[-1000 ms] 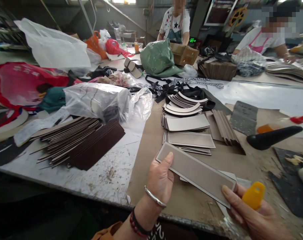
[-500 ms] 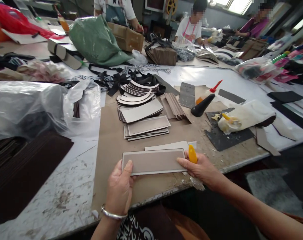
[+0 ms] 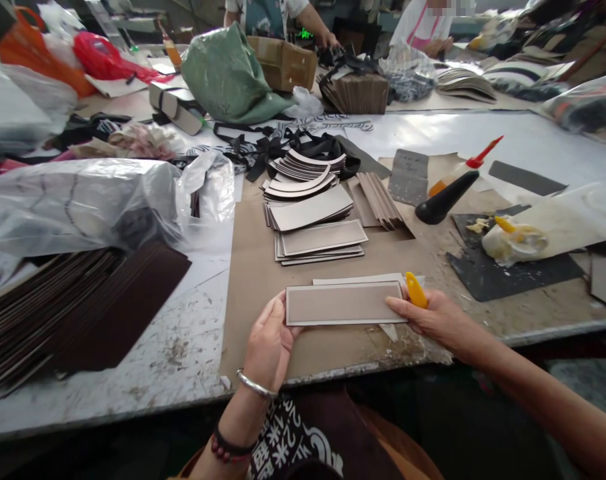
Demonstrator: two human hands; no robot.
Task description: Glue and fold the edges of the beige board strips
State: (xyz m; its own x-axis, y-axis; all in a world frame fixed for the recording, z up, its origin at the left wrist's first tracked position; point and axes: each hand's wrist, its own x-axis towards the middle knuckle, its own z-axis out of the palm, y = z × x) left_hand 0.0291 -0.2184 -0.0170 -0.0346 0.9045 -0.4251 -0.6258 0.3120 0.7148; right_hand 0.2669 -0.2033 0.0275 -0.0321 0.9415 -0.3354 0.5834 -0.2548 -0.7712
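On a worktable [image 3: 147, 373], both hands are holding a flat grey-brown strip [image 3: 340, 305] with a pale border over a brown sheet [image 3: 257, 267], near the front edge. At the strip's nine o'clock end, the left hand [image 3: 267, 341] is curling loosely, half open, its fingers reaching underneath and its thumb lying by the edge. At the three o'clock end, the right hand [image 3: 430, 313] is pinching it, thumb on top, while a yellow handle [image 3: 415, 291] is sticking up out of the same grasp. Another pale strip [image 3: 355, 279] is lying just behind at twelve, partly hidden. Counting from the held strip, a stack of strips [image 3: 325, 239] is sitting toward twelve, with curved pieces [image 3: 307, 189] fanning out beyond it. A heap of dark brown strips [image 3: 127, 307] is leaning over at nine, and a clear plastic bag [image 3: 83, 200] is lying between nine and ten. At two, a black cone [image 3: 447, 199] is resting by a red-tipped bottle [image 3: 477, 161]. Between two and three, a white container [image 3: 573, 220] is lying on a dark mat [image 3: 513, 280]. Farther off at eleven, a green bag [image 3: 223, 77] is slumping beside a cardboard box [image 3: 285, 63].
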